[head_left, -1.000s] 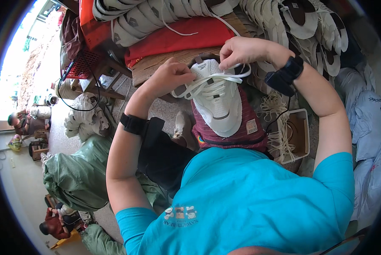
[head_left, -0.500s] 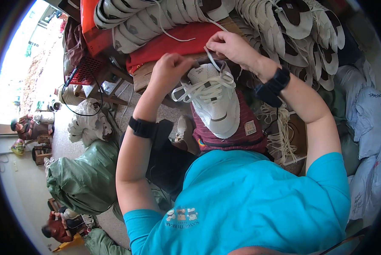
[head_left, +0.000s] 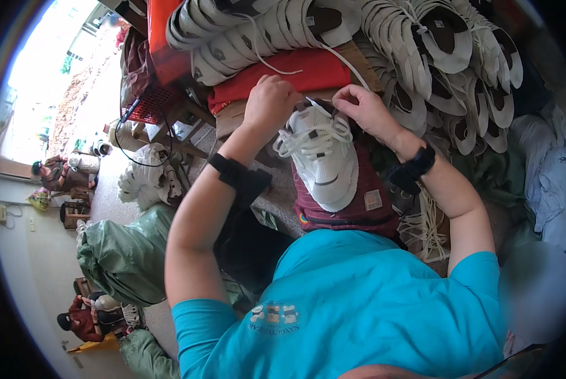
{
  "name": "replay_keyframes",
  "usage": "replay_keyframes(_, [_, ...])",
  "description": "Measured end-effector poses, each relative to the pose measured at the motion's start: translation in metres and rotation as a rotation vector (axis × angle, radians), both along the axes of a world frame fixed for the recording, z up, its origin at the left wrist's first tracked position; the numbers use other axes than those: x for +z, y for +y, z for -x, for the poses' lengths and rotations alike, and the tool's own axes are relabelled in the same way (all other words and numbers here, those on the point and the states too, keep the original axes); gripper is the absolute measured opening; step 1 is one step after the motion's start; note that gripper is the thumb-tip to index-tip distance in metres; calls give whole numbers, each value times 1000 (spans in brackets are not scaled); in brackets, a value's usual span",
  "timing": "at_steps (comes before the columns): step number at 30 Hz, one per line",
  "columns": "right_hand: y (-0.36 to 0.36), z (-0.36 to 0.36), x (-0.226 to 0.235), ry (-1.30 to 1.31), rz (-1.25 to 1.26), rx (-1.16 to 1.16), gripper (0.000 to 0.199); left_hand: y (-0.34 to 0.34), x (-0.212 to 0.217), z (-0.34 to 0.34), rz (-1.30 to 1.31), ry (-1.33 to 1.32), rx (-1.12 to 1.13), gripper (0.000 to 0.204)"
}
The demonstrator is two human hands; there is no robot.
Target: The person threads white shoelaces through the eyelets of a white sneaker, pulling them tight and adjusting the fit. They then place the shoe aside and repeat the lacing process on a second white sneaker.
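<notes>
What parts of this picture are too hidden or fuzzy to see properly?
Head view:
- Left hand: fingertips curl behind the white shoe, so its grip is hidden.
- Right hand: the pinched lace end is too small.
- Shoe's heel: covered by both hands.
- Stacked white shoes: cut off by the top rim.
- Lower right: blurred patch.

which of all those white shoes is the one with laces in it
The shoe on the lap, between the left hand and right hand. It alone carries white laces across its top; the stacked shoes behind are unlaced.
</notes>
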State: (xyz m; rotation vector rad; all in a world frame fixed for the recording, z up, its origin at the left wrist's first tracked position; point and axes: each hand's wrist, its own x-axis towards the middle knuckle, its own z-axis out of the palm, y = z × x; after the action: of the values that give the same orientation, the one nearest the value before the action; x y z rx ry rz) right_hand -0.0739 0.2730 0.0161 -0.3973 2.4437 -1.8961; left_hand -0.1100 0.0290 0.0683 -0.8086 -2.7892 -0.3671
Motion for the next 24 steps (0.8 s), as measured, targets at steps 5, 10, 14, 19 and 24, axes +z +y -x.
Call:
replay_keyframes(5, [-1,-17,-3,160,-71,-148,13,6,3,-15,-604,-129,107,19])
replay_keyframes(10, [-2,-45,35,550,-409,-15,14,-10,-13,-73,-547,-142,60,23])
replay_keyframes(14, [-22,-48,37,603,-461,-6,15,-9,-20,-100,-375,-13,9,29])
replay_keyframes(19, [-33,-45,38,616,-456,20,10,-14,-26,-101,-344,30,28,31])
replay_keyframes(24, [-27,-54,43,602,-505,33,10,-31,-32,-106,-311,12,-65,29])
